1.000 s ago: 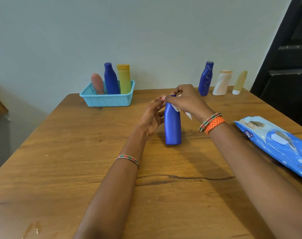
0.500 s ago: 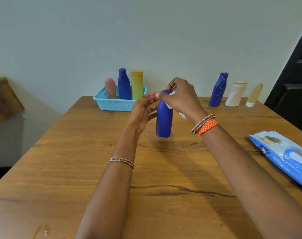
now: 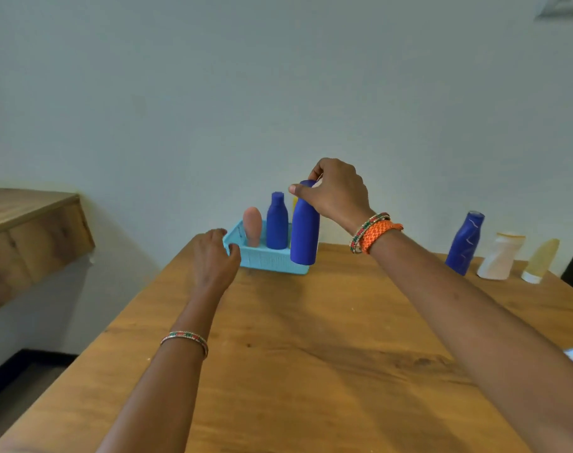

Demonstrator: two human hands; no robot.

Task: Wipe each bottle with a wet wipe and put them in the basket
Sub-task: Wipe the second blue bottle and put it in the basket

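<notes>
Blue bottle (image 3: 304, 223) gripped at its top by right hand (image 3: 339, 191), held above turquoise basket (image 3: 265, 256) near bench (image 3: 311, 354) far-left corner; left hand (image 3: 214, 256) fingers relaxed, touching basket rim.

A pale wall (image 3: 278, 76) fills twelve o'clock behind the wooden tabletop (image 3: 311, 354). A wooden cabinet (image 3: 30, 237) juts in at nine o'clock, above a dark baseboard (image 3: 23, 364) and grey floor (image 3: 13, 416).
</notes>
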